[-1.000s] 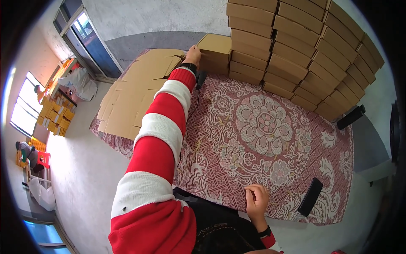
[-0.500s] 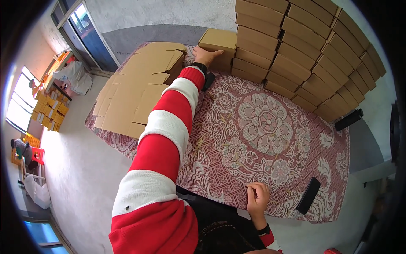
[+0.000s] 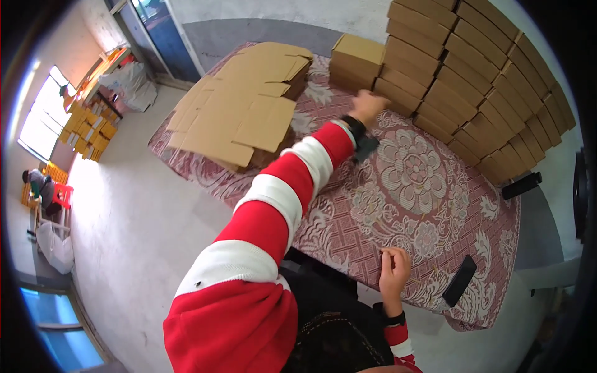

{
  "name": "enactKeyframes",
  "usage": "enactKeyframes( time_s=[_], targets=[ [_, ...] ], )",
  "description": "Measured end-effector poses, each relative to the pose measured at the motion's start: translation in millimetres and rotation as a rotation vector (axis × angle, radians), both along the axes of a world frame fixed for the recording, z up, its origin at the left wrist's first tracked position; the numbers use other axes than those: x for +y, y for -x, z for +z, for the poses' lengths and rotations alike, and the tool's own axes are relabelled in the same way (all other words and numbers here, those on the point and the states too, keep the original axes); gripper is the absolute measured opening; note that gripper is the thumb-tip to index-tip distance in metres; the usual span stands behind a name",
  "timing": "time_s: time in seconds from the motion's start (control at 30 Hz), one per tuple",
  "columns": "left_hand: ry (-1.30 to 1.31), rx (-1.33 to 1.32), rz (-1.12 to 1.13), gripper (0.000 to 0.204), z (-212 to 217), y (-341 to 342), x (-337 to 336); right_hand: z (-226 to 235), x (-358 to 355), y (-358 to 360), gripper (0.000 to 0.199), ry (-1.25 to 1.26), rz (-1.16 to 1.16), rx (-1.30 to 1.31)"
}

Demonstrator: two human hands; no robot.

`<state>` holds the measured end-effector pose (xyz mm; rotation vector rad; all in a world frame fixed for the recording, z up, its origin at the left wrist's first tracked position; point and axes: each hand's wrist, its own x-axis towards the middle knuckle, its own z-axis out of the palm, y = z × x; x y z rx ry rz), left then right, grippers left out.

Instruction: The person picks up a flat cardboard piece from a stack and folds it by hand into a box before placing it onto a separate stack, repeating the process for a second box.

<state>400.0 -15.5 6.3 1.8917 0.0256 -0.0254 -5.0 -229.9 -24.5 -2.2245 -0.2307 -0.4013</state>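
The folded cardboard box [image 3: 356, 57] at upper centre sits just beyond our empty, blurred left hand [image 3: 368, 105], whose sleeve could topple the box stack [image 3: 472, 81] beside it, while our right hand [image 3: 393, 267] rests loosely curled, holding nothing, on the patterned cloth [image 3: 410, 205].

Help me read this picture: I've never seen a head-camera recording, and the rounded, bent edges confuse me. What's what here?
There is no machine: a person wears a wide fisheye camera on the head, looking down, which bends straight lines near the rim. The red-and-white striped sleeve is their own left arm; the left hand stretches out and blurs beside a wall of closed cardboard boxes, apparently holding nothing. The right hand rests near the edge of a table covered with a patterned red cloth, fingers curled. A pile of flat, unfolded cardboard sheets lies on the far left of the table, and a dark flat device lies near the right hand.
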Motion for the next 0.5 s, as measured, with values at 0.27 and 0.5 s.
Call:
enactKeyframes(
  time_s=[0.27,0.5],
  targets=[
    [-0.001,-0.392,-0.474,0.035,73,238,11,-13,-14,10,0.011,-0.127,-0.015,0.097],
    [-0.471,-0.903,0.144,0.025,67,338,162,42,22,-9,0.013,-0.556,0.166,0.543]
  ],
)
